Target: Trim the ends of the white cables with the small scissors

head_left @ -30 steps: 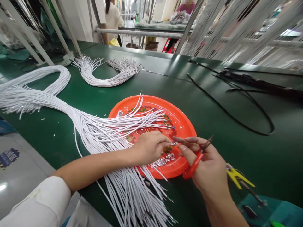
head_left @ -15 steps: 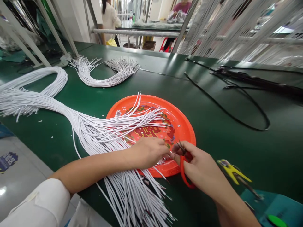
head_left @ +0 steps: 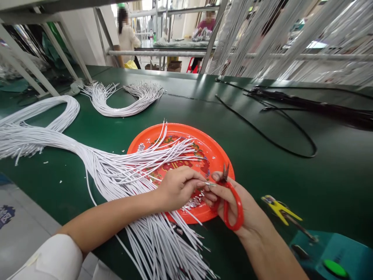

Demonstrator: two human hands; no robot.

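Note:
My left hand is closed in a pinch on the end of a white wire whose metal tip points right. My right hand grips red-handled snips, blades up beside that wire tip. Both hands hover over the near edge of an orange plate. A large bundle of white wires runs from the left across the plate and fans out under my left forearm. Small silver metal bits lie in the plate below my fingers.
The green table also carries a second curved bundle of white wires, black cables, yellow snips and a teal device at the near right. White cords hang on a rack behind. People work at a far table.
My right hand turned the red snips from pointing away at the right to blades up beside the wire tip. The left hand keeps pinching the wire. The view tilted slightly up.

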